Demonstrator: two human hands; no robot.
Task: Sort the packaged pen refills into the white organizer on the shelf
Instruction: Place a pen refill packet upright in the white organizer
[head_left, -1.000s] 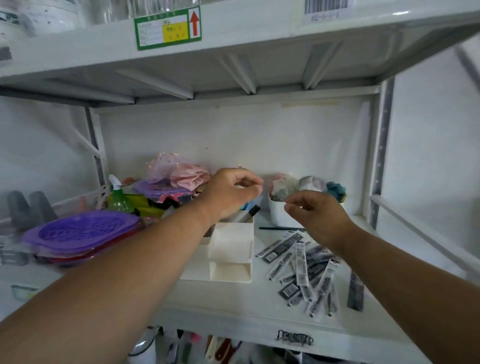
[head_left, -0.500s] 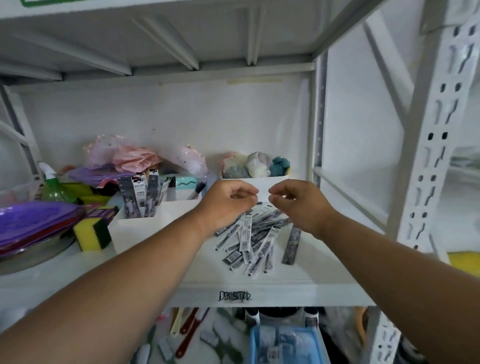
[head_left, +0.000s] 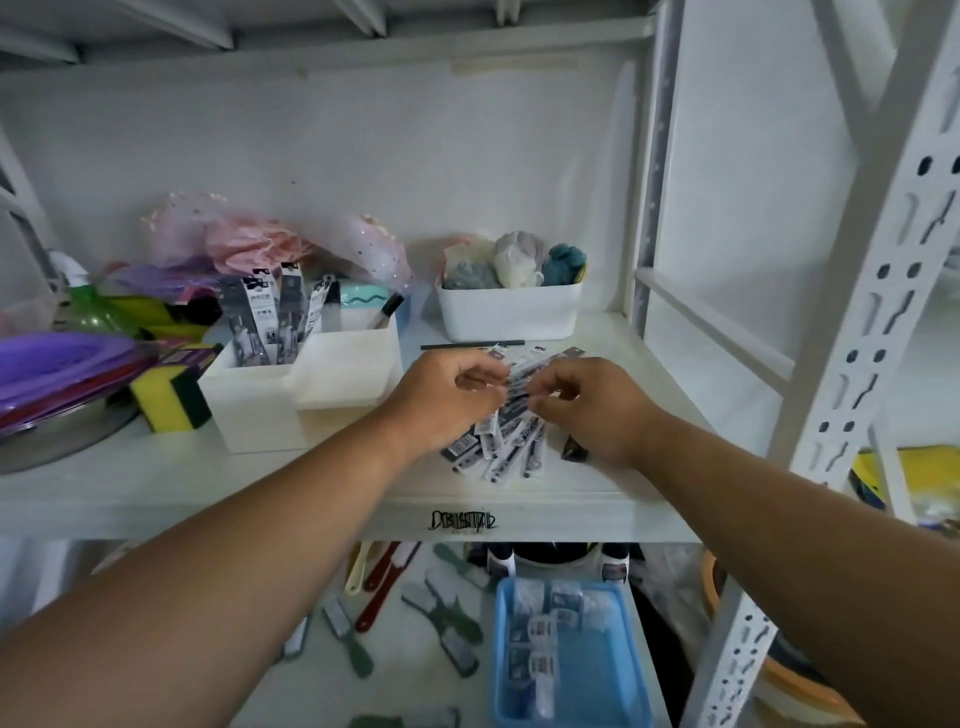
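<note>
Head view: the organizer (head_left: 291, 395) stood left with some packs upright in its rear bin; beside it, my left hand (head_left: 441, 400) and right hand (head_left: 597, 405), fingers curled, pinched at the loose refills (head_left: 506, 441) piled on the shelf (head_left: 311, 483). The light, slick sleeves seemed best taken by an end.

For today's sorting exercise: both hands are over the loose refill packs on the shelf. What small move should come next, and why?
Probably the left hand should close on one refill pack from the pile and lift it. Both hands, the right hand too, have curled fingers at the pile, and the white organizer to the left already holds upright packs.
</note>
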